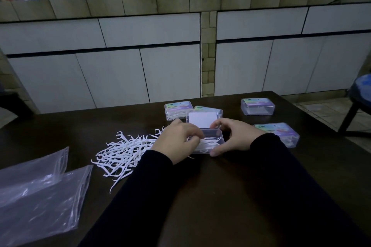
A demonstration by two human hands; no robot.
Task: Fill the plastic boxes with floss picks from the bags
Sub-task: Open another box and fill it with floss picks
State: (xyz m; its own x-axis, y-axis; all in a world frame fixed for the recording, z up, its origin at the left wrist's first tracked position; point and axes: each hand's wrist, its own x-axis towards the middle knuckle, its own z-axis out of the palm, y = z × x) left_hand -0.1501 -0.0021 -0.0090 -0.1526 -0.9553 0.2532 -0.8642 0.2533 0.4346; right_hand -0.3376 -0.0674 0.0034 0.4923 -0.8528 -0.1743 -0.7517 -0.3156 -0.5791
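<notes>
Your left hand (176, 138) sits over the near-left part of the open plastic box (212, 140), fingers curled down and pinching a small bunch of floss picks (208, 143) that lie inside it. Your right hand (234, 136) steadies the same box from the other side — thumb on the near edge, fingers curved round the far right corner by the hinge. The box's lid (202, 119) stands up behind your hands, its pale inner face turned toward you.

The box rests on the dark table (200, 196), about mid-table. Just left of it, touching your left wrist, lies the loose pile of white floss picks (124, 152), spread in a tangle. Further left, at the table's near-left edge, two clear zip bags (40, 190) lie flat and overlap.

Four closed boxes with coloured labels are on the table too: two (177, 110) just behind the open lid (the second (208, 109) partly hidden by it), one (258, 106) well apart at the far right, and one (281, 132) just beside your right wrist. Whether the far-right one holds picks you cannot tell — it looks clear.
</notes>
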